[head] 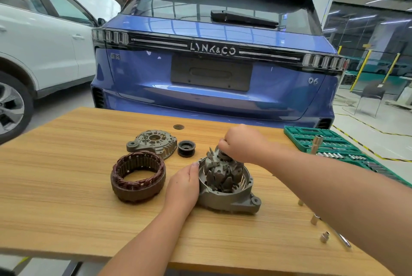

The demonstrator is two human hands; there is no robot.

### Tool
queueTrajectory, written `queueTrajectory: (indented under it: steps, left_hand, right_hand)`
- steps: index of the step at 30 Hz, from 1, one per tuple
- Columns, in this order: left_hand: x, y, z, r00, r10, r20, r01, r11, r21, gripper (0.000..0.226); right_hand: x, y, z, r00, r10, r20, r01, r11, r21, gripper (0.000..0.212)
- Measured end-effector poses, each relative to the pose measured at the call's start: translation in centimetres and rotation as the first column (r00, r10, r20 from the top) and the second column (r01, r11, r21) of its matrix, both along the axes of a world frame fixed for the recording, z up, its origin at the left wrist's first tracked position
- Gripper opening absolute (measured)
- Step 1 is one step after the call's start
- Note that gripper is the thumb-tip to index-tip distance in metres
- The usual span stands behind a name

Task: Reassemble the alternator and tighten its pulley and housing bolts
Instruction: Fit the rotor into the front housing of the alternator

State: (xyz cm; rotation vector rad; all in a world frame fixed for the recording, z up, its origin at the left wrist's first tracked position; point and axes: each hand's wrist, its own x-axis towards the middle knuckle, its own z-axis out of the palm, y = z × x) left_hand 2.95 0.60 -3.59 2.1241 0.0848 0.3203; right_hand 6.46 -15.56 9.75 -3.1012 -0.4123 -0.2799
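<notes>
A grey alternator housing half [231, 197] sits on the wooden table [66, 164], open side up. The clawed rotor [223, 175] stands inside it, tilted slightly. My right hand [240, 142] grips the top end of the rotor from above. My left hand [182, 186] rests flat against the housing's left wall, fingers straight. The copper-wound stator ring [138, 175] lies to the left. Behind it lie the other housing half [153, 142] and the black pulley [186, 147].
A green socket set case [334, 144] lies open at the right edge, with a socket extension standing in it. Loose sockets [324, 236] and a ratchet handle [343, 241] lie near the table's right front. A blue car's rear stands just beyond the table.
</notes>
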Motion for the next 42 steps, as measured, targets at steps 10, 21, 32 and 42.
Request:
queueTrajectory:
  steps: [10,21,32,42]
  left_hand:
    - [-0.1,0.1,0.0,0.998,-0.056,-0.025,0.055,0.998,-0.032,0.029]
    - [0.0,1.0,2.2,0.969,-0.08,-0.232,0.029,0.977,-0.213,0.014]
    - [-0.1,1.1,4.3,0.856,-0.166,-0.489,-0.036,0.926,-0.377,0.039]
    - [0.4,0.4,4.8,0.876,-0.142,-0.461,-0.125,0.857,-0.5,0.031]
  right_hand:
    - [-0.1,0.0,-0.5,0.995,0.051,0.084,-0.046,0.997,-0.065,0.051]
    - [-0.5,-1.6,-1.6,0.998,0.065,0.022,-0.066,0.996,0.057,0.047]
    - [-1.0,-0.3,-2.4,0.993,0.115,-0.001,-0.114,0.984,0.135,0.042]
    - [-1.8,-1.2,-2.1,0.996,0.086,-0.025,-0.08,0.978,0.194,0.041]
